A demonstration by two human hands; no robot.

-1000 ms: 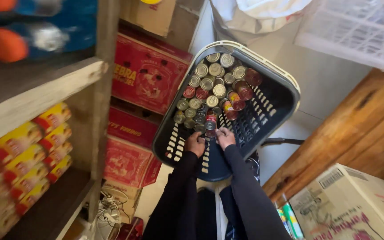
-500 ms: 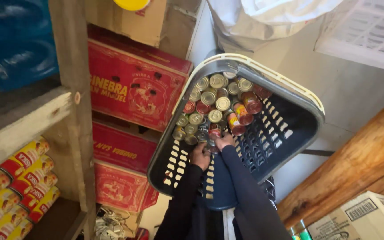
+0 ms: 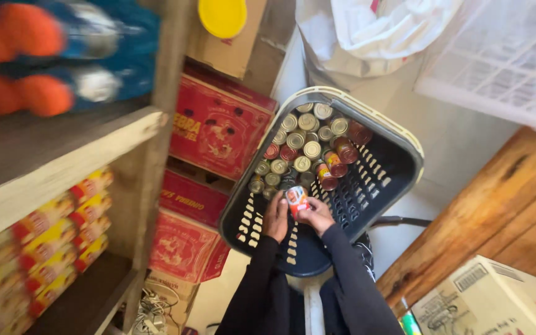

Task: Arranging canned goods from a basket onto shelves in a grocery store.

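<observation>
Left hand [image 3: 276, 217] and right hand [image 3: 316, 215] both grip a small red-and-white labelled tin can [image 3: 297, 200]; beyond them, a dark slotted plastic basket [image 3: 376, 186] of cans looks tilted; the tins might slide.

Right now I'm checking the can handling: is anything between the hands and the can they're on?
Nothing visible: the left hand and right hand already hold the small can directly, over the dark basket beside the packed cans.
</observation>
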